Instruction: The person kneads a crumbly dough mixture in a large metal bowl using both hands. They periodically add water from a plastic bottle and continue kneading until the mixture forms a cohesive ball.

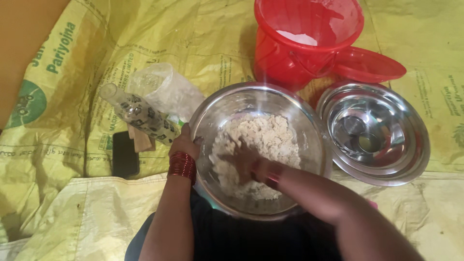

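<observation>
A large steel bowl sits in front of me and holds crumbly pale dough. My left hand, with red bangles on the wrist, grips the bowl's left rim. Inside the bowl, my right hand presses into the dough, its fingers partly buried and blurred.
A red bucket with white flour inside stands behind the bowl, its red lid beside it. Stacked steel bowls sit at the right. A patterned bottle, a clear plastic bag and a dark phone lie at the left on yellow sacks.
</observation>
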